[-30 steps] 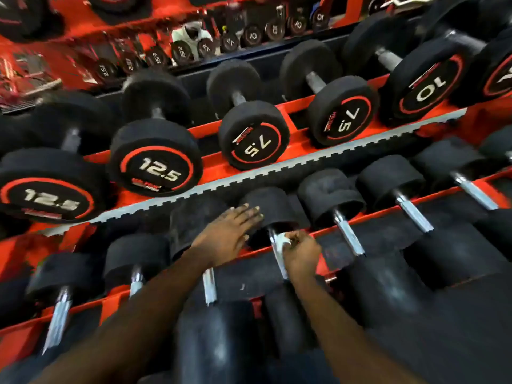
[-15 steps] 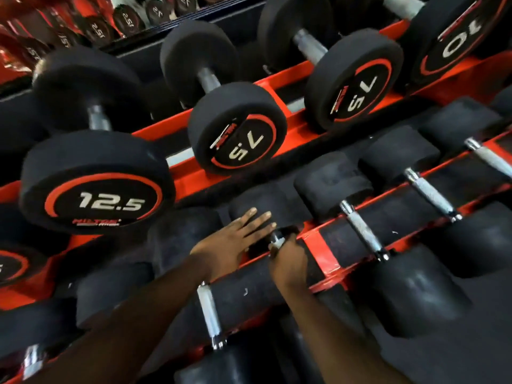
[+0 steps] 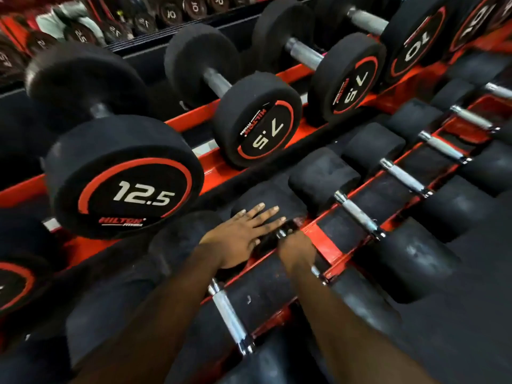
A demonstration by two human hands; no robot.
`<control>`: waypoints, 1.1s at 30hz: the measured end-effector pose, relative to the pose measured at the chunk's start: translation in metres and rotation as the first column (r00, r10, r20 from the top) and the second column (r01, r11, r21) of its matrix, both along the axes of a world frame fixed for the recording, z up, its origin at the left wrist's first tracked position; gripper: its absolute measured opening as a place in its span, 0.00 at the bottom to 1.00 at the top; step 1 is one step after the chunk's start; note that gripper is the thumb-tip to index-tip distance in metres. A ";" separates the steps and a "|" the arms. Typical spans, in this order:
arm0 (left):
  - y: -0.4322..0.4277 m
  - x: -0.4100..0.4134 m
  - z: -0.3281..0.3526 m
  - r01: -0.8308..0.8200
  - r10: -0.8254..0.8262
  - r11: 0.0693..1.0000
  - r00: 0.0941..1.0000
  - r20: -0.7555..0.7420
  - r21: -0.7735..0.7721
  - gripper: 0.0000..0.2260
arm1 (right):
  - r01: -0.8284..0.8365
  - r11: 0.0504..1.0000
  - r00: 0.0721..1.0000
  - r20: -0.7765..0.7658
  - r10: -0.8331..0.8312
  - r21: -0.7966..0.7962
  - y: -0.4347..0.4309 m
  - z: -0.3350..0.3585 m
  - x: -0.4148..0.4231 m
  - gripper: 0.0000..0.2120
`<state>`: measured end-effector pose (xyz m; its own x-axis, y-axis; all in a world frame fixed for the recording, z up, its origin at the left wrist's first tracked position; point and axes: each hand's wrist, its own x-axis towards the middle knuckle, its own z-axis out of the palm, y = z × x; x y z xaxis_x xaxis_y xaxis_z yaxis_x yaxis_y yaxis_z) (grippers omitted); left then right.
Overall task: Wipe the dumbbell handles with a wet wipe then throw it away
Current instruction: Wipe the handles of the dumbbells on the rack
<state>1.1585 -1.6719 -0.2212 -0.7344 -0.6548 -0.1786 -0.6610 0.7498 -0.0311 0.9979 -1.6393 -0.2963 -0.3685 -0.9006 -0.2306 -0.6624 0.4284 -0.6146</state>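
A row of black dumbbells with chrome handles lies on the lower red rack (image 3: pixel 321 234). My right hand (image 3: pixel 295 249) is curled round the handle of one dumbbell (image 3: pixel 317 273), of which only the chrome ends show. The wet wipe is hidden inside that hand. My left hand (image 3: pixel 243 236) lies flat with straight fingers on the far black head (image 3: pixel 279 195) of the same dumbbell. Another chrome handle (image 3: pixel 230 317) sits just left of my right forearm, and one more handle (image 3: pixel 358 214) lies to the right.
The upper shelf holds round dumbbells marked 12.5 (image 3: pixel 124 178), 7.5 (image 3: pixel 257 131) and 10 (image 3: pixel 415 42). More chrome-handled dumbbells (image 3: pixel 404 177) run off to the right on the lower shelf. A mirror (image 3: pixel 83 20) at the back reflects the weights.
The view has moved in closer and tilted. The white wipe, visible at my right hand a second ago, is now covered by it. My left hand stays flat on the dumbbell head.
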 end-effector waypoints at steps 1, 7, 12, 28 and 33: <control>-0.001 0.001 -0.001 -0.006 0.006 1.000 1.000 -0.014 0.008 0.36 | 0.042 0.998 0.993 -0.111 -0.047 -0.043 0.008 0.002 0.016 0.20; 0.001 -0.002 -0.001 -0.003 0.002 1.000 0.999 -0.034 -0.027 0.34 | 0.022 0.991 0.952 -0.301 -0.061 -0.131 0.034 0.001 0.046 0.30; 0.003 -0.003 -0.001 -0.012 0.010 0.999 0.999 -0.051 -0.032 0.34 | -0.111 0.994 0.992 -0.059 0.109 -0.021 -0.005 0.006 -0.005 0.17; 0.004 -0.002 0.002 -0.027 0.026 1.000 0.997 -0.070 -0.011 0.32 | -0.344 0.931 0.885 -0.287 0.366 0.123 -0.014 0.015 -0.016 0.16; 0.003 -0.002 0.004 -0.031 0.029 0.999 0.996 -0.083 -0.013 0.34 | -0.081 0.996 0.910 -0.409 0.062 -0.030 0.028 0.011 0.039 0.20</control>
<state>1.1567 -1.6686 -0.2177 -0.7263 -0.6787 -0.1086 -0.6838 0.7295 0.0142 1.0368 -1.6112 -0.2855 -0.3558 -0.9340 -0.0330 -0.8872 0.3487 -0.3022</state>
